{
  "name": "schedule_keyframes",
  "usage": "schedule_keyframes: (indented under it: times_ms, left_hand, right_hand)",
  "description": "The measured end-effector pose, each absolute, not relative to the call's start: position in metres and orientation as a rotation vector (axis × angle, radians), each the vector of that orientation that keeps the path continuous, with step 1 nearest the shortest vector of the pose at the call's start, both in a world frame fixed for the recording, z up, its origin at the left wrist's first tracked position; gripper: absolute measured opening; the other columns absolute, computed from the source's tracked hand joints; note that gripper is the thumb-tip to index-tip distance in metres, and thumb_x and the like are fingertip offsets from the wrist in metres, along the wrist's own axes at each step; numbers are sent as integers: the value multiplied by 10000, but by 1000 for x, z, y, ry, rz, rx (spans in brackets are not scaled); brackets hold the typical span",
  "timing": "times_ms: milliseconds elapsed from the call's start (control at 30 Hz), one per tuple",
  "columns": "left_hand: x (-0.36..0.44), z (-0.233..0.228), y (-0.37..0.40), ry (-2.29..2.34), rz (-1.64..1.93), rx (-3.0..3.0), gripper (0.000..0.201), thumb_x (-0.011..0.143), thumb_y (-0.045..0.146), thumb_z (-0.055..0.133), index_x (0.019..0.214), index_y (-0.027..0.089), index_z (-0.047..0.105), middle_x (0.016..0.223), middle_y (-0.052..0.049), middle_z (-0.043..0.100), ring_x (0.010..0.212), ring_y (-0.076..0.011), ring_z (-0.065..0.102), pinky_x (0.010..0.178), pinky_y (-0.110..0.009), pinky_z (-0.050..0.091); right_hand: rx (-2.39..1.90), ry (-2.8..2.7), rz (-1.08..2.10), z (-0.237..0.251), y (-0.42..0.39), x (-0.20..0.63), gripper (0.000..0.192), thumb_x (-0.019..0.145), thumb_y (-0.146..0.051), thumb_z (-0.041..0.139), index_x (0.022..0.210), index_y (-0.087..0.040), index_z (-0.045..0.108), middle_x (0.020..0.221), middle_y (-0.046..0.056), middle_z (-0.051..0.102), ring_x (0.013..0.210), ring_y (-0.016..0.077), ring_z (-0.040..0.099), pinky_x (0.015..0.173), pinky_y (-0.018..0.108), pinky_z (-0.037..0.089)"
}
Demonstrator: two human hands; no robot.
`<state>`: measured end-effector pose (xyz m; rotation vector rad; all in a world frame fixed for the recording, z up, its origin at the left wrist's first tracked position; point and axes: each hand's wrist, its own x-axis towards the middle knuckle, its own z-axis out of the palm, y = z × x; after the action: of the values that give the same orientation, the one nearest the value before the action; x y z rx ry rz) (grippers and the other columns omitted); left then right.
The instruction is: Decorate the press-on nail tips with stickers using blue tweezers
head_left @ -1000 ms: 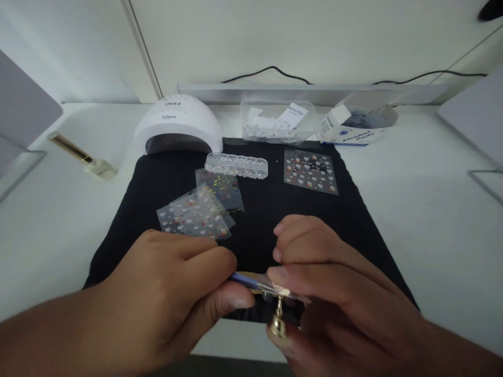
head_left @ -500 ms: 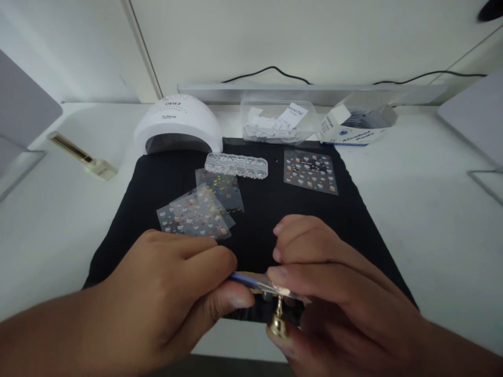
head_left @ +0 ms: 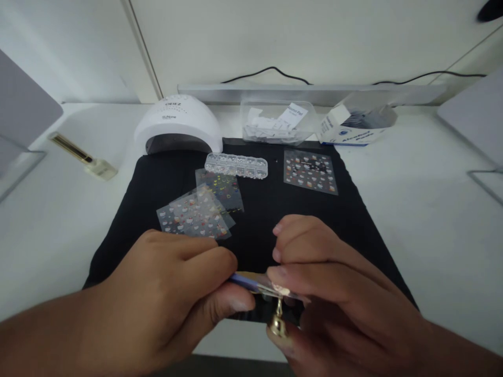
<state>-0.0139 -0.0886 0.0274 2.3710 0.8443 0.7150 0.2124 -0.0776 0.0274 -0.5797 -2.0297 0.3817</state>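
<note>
Left hand: my left hand (head_left: 168, 293) is clamped on a slim blue-handled tool with silvery tips (head_left: 245, 281); its back end vanishes inside my curled fingers.
Right hand: my right hand (head_left: 338, 293) is closed round a shiny gold bell-shaped stand (head_left: 279, 325), pinched upright near me, just right of centre; most of the gripping fingers are hidden.
Stand top: a small pale glossy piece (head_left: 283, 290) sits there, partly under my fingertip; I cannot tell whether the tips touch it.
Film: a clear, yellow-edged plastic film (head_left: 255, 274) spans between my hands, its outline hard to follow.
Mat: my hands block the near part of the black cloth mat (head_left: 259, 220).
Stickers: overlapping transparent sticker sheets (head_left: 192, 212) lie left, just beyond my left knuckles; a single transparent sticker sheet (head_left: 310, 172) lies far right.
Far side: a clear compartment tray (head_left: 236, 165), a white dome-shaped lamp (head_left: 178, 123), a clear plastic box of packets (head_left: 255, 136) and a white-and-blue alcohol-pad carton (head_left: 357, 135).
Edges: both forearms and a dark rounded object (head_left: 491, 10), far right, are cut off.
</note>
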Motion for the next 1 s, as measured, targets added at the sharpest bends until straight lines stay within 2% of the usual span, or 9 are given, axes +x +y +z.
schedule_keyframes:
  times_ms: [267, 1000]
  left_hand:
    - [-12, 27, -87, 864, 710, 2381, 326, 1086, 330, 425, 811, 182, 518, 652, 43, 509, 512, -100, 467, 476, -277, 268]
    - [-13, 26, -87, 856, 719, 2368, 317, 1085, 330, 430, 820, 183, 522, 657, 47, 514, 520, -98, 474, 480, -273, 276]
  right_hand:
    - [-586, -2022, 386, 25, -82, 214, 286, 714, -80, 719, 977, -156, 633, 735, 30, 675, 656, 168, 667, 726, 405, 638]
    - [-583, -2069, 386, 26, -79, 214, 267, 750, -126, 737, 990, -165, 627, 749, 33, 689, 671, 170, 673, 722, 402, 643]
